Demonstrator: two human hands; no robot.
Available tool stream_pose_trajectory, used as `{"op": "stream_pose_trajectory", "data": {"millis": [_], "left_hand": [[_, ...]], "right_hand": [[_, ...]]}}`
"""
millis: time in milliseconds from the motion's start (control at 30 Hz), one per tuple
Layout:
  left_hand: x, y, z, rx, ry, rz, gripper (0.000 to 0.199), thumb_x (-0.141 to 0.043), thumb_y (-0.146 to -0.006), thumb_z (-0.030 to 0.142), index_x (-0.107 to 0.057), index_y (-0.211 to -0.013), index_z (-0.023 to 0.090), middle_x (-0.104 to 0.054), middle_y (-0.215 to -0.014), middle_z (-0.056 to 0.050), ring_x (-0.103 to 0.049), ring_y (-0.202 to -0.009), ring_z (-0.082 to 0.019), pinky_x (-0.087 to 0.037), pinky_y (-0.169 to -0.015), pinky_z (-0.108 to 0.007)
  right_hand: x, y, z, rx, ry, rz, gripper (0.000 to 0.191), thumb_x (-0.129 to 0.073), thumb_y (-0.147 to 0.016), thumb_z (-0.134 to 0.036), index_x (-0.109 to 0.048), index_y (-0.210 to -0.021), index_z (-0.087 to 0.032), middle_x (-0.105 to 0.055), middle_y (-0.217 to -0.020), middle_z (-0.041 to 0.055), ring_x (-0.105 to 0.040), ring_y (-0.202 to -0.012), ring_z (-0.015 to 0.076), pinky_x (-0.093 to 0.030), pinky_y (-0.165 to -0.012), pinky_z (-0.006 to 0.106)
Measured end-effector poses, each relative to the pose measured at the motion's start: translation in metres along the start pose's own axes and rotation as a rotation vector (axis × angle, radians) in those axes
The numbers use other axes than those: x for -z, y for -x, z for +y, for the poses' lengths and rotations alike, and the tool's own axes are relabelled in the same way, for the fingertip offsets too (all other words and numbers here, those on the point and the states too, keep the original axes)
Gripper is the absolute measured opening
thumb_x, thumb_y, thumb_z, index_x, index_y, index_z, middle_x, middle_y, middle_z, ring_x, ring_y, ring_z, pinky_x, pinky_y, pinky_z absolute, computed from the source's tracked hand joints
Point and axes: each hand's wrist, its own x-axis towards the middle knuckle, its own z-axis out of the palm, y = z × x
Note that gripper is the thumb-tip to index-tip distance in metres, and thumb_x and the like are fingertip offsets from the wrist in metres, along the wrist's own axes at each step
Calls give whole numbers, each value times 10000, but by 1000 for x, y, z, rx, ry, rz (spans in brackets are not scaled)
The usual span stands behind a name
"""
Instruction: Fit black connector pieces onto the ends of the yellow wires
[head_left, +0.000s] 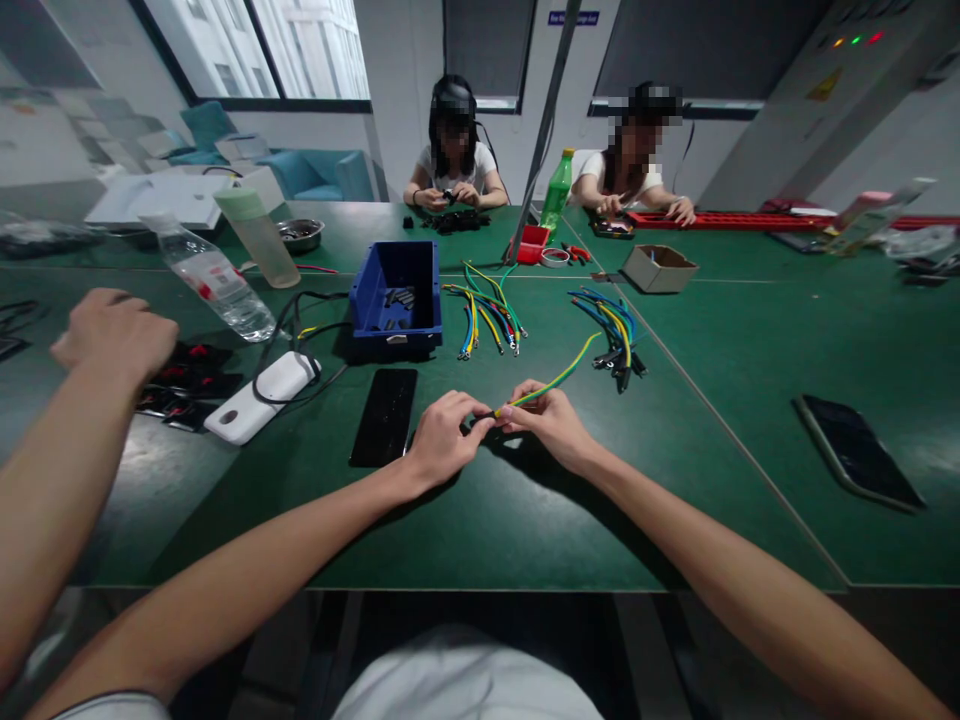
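Note:
Between the fingers of both hands lies a yellow-green wire point(559, 378), its far end curving up to the right. My left hand point(448, 432) pinches a small black sleeve point(486, 416) at the wire's near end. Just beside it, my right hand point(549, 422) grips the wire between thumb and fingers. Past my hands lie a bundle of coloured wires with metal ring terminals point(487, 315) and, to its right, a bundle with black-covered ends point(616, 335). A blue bin point(396, 345) holds several small black sleeves.
Left of my hand are a black phone point(384, 415), a white power bank point(262, 398) and a plastic bottle point(225, 295). Another person's arm point(90, 420) reaches in at far left. Two co-workers sit opposite. A cardboard box point(658, 270) and another phone point(859, 450) are on the right.

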Motion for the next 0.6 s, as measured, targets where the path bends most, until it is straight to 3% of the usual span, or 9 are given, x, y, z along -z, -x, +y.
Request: {"op": "stream_pose_trajectory", "data": {"millis": [600], "left_hand": [[0, -1, -1, -4, 13, 30, 104, -661, -812, 239, -699, -877, 167, -690, -840, -56, -625, -811, -185, -501, -745, -321]], "right_hand": [[4, -1, -5, 72, 81, -29, 265, -798, -664, -294, -581, -762, -179, -723, -785, 29, -667, -710, 140, -512, -656, 265]]}}
